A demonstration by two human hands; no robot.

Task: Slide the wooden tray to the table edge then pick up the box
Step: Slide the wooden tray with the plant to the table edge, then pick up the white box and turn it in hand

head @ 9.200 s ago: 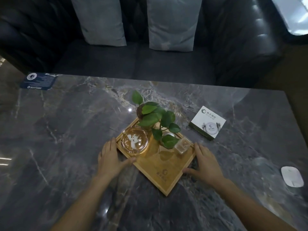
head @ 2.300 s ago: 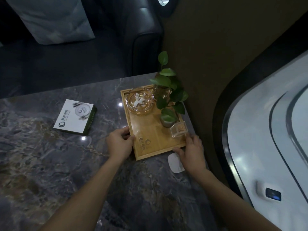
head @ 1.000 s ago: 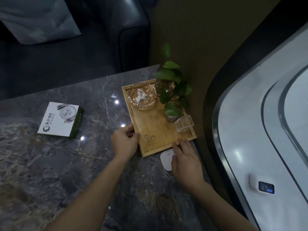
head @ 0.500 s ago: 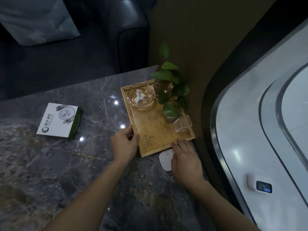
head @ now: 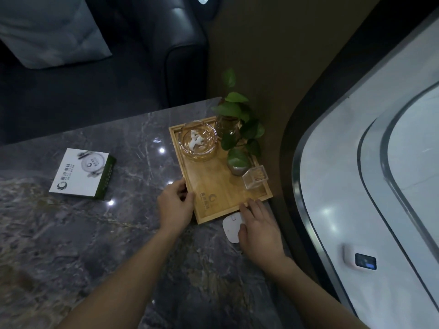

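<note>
Tray (head: 213, 186) barely shifted since half-second ago, at tabletop (head: 71, 245) right edge. Left hand (head: 174, 205) clamped on tray rim; right hand (head: 257, 225) flat, fingers apart. Box (head: 82, 173) well left: light, stiff card; pinch long sides.

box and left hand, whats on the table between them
Nothing: the head view shows only bare marble table with light glints between the box and the left hand.

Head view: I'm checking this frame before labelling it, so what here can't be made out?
- White flat device: its right part lies under the right hand.
- Wooden tray: the left hand covers part of its left rim; whether it overhangs the table edge is unclear.
- Box: print too small and dim to read.
- Small clear container: contents unclear.
</note>
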